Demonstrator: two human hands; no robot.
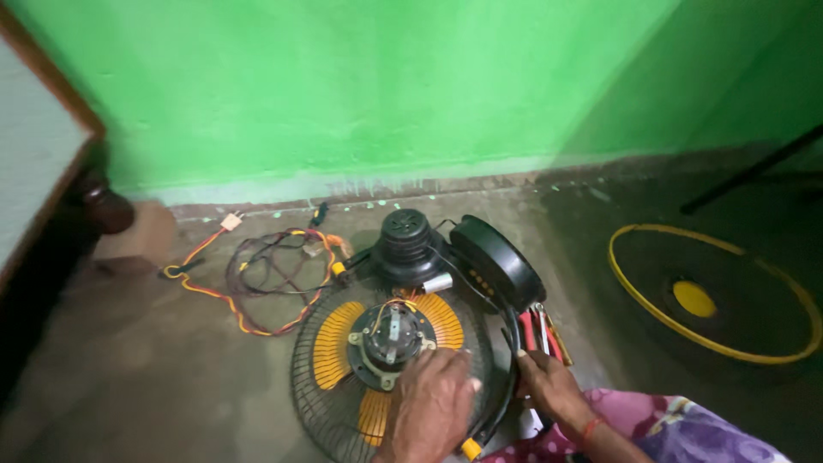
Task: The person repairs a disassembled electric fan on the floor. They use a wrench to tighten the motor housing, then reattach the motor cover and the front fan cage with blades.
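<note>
black wire fan guard (319, 377) lies flat, orange blades (336, 343) beneath its motor (393, 336).

**Floor layout, head view**

Fan guard (343, 377) lies flat on the floor (154, 377), near centre. Motor hub (390, 339) sits on the guard's middle. Left hand (431, 403) rests on the guard, just in front of the hub. Right hand (549, 384) is at the guard's right rim. Motor housing (405, 244) stands behind the guard; control casing (497, 261) just right of it. Wire tangle (266, 274) lies left of the housing. Second guard ring (711, 296) lies well apart, far right. Wall (343, 94) behind all.
</note>
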